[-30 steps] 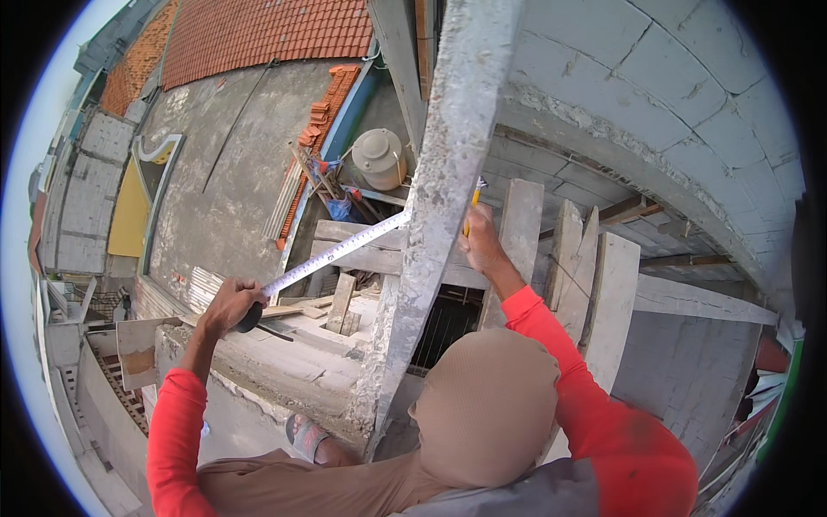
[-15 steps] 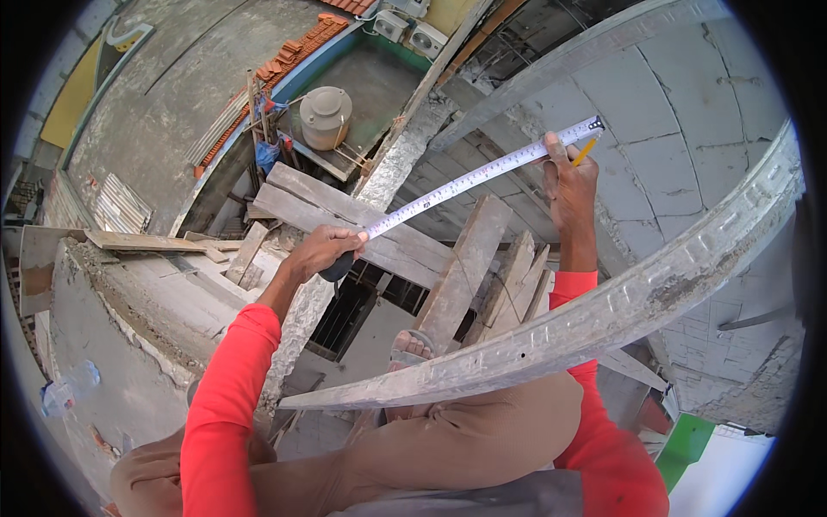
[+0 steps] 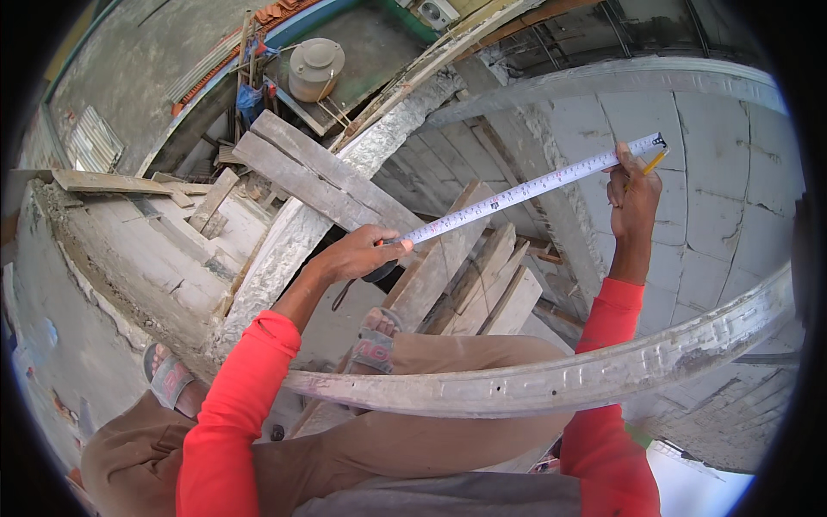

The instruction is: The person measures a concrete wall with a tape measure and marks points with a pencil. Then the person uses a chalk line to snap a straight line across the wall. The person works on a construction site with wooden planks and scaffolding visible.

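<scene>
A white tape measure [image 3: 517, 194] is drawn out between my hands, its blade rising from lower left to upper right. My left hand [image 3: 362, 254] is closed round the dark case [image 3: 381, 270], with a thin strap hanging below. Near the hooked end, my right hand [image 3: 635, 185] pinches the blade. A yellow pencil [image 3: 656, 160] also sticks out from that hand's fingers. Closest to me, a grey metal channel [image 3: 517, 389] crosses over my legs and in front of my right arm. The blade hangs in the air above wooden planks.
Wide planks [image 3: 327, 177] bridge a gap beside a rough concrete beam [image 3: 289, 250]. My sandalled foot [image 3: 375, 340] is by more loose boards [image 3: 482, 284]. Grey block wall [image 3: 715, 198] fills the right, with another metal channel [image 3: 620, 82] above. Far below stands a round tank [image 3: 315, 69].
Both hands and the tape have shifted right, with the right hand moving farther, so more blade shows. The view has turned, and my left sandalled foot now shows.
</scene>
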A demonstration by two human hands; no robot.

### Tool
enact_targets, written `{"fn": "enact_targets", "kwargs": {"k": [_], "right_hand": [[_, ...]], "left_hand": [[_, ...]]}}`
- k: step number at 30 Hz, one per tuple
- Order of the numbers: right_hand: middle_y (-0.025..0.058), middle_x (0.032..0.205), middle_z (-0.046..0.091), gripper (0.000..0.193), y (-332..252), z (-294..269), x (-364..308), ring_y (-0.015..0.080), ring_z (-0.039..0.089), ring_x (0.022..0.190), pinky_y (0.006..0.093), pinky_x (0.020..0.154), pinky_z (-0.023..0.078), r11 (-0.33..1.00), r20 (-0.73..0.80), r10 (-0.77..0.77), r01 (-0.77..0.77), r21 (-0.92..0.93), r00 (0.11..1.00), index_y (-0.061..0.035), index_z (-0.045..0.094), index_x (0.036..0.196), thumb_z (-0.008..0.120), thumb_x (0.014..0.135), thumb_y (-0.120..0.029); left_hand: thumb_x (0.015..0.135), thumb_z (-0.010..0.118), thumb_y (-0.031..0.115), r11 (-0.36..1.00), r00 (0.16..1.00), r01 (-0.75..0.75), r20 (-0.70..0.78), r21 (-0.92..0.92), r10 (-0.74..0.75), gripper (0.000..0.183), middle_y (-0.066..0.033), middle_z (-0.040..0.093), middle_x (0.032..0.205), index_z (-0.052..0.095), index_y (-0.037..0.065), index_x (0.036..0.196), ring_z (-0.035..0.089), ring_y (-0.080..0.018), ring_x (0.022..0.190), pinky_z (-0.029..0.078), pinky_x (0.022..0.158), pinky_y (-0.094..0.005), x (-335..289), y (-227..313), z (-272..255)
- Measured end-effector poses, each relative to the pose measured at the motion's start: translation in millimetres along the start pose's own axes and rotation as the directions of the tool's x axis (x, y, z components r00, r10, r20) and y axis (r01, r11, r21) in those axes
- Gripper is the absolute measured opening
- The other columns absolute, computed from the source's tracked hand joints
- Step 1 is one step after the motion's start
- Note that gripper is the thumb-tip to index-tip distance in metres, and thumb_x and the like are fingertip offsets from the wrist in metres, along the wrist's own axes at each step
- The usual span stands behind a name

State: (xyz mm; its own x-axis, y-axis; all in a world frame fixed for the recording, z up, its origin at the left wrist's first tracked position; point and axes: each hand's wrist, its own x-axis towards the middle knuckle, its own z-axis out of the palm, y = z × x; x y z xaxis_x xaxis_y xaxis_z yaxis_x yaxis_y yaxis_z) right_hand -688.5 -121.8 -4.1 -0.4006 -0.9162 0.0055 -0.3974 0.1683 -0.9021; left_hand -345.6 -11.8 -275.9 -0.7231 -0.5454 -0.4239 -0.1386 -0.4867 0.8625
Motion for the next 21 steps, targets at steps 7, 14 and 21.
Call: {"fn": "enact_targets", "kwargs": {"k": [7,14,21], "right_hand": [[0.0061,0.079,0.066,0.02,7,-10,7,0.0037,0.033,0.048,0.0247,0.046,0.025,0.999,0.08,0.049,-0.048,-0.011,0.996,-0.0025,0.065,0.098,0.075,0.102,-0.02],[0.0018,0.073,0.062,0.031,11,-15,13,0.0039,0.032,0.048,0.0253,0.047,0.024,0.997,0.167,0.045,-0.034,-0.068,0.985,0.0007,0.069,0.097,0.075,0.102,-0.029],[-0.0091,0.061,0.042,0.041,19,44,-7,0.0038,0.029,0.055,0.0265,0.051,0.021,0.931,0.246,-0.021,0.109,-0.348,0.969,0.0,0.078,0.086,0.077,0.102,-0.038]], "left_hand": [[0.109,0.056,0.06,1.0,1.0,0.023,0.002,0.002,-0.023,0.064,0.0048,0.052,0.084,0.076,0.001,0.121,0.047,-0.0074,0.079,0.04,0.067,-0.0279,-1,-1,8],[0.111,0.056,0.041,0.998,0.998,-0.056,-0.036,0.026,0.057,0.045,0.0079,0.05,0.079,0.077,0.002,0.119,0.044,-0.005,0.072,0.037,0.064,-0.0252,7,16,9],[0.107,0.059,0.037,0.983,0.971,-0.158,-0.198,-0.094,0.137,0.04,0.0043,0.055,0.079,0.077,0.003,0.115,0.049,-0.0068,0.072,0.04,0.066,-0.027,90,48,12]]}}
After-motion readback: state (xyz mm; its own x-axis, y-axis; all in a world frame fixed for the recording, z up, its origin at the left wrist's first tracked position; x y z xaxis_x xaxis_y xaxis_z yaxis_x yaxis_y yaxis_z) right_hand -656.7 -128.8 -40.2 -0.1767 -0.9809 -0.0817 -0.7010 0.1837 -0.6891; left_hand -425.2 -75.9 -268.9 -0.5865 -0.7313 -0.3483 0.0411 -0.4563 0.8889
